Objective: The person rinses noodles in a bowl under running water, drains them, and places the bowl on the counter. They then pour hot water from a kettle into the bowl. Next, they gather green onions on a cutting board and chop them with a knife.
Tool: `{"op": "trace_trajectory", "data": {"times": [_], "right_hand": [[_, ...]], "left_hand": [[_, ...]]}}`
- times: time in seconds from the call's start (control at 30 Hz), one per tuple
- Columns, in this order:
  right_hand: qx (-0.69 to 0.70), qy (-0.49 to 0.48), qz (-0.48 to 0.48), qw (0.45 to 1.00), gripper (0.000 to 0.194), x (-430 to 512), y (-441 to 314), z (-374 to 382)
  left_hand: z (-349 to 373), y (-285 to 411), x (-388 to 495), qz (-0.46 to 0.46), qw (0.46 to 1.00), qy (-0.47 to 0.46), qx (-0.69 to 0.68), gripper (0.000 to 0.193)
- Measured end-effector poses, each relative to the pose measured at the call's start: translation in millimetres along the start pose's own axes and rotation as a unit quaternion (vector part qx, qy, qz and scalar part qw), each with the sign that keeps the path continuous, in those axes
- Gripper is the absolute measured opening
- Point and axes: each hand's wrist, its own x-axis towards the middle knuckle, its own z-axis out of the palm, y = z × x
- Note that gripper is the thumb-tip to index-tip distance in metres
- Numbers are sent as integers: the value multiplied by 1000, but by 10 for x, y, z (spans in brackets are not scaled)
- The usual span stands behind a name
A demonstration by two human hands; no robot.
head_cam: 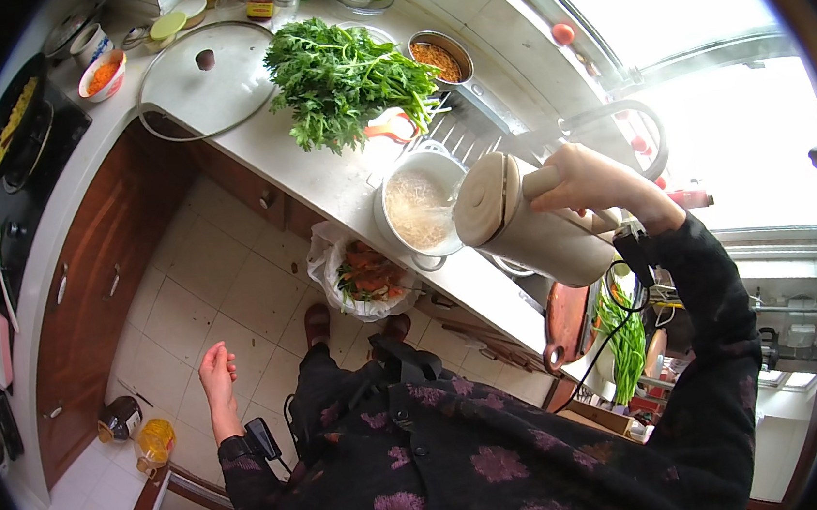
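Observation:
My right hand point(588, 179) grips the handle of a beige electric kettle point(534, 233), which is tipped to the left. Water runs from its spout into a white pot point(385, 220) at the counter's edge. Pale, cloudy contents point(414, 200) fill much of the pot, and steam rises near the kettle. Behind the pot lie a bunch of leafy greens point(342, 78) and an orange-and-white utensil point(395, 126). My left hand point(218, 374) hangs over the floor with its fingers loosely curled and nothing visible in it.
A glass lid point(208, 90), a bowl of orange food point(103, 76) and a metal container of brown bits point(437, 61) stand on the counter. A wok point(11, 122) sits on the stove at left. Below the counter is a bag of scraps point(363, 277); bottles point(154, 443) stand on the floor.

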Motion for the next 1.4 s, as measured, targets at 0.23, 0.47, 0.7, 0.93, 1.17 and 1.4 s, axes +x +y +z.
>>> {"op": "trace_trajectory", "data": {"times": [0.23,0.47,0.7,0.93,1.17,1.4], "right_hand": [[16,23,27,999,32,-47,-53,-25],[20,40,67,997,24,-79,81,-13],[90,107,27,990,23,-371,457,116],[250,190,13,949,15,-849,888,481],[532,367,7,763,23,-1230,1106,1090],[674,481,22,560,10,-2012,1333,1579]], "left_hand": [[0,-11,32,-2,1000,-3,-1,27],[-2,26,46,-5,1000,-3,13,27],[54,91,82,5,999,-22,22,27],[234,191,171,23,997,-51,46,26],[424,386,152,39,994,-77,71,25],[695,484,142,48,982,-123,136,24]]}}
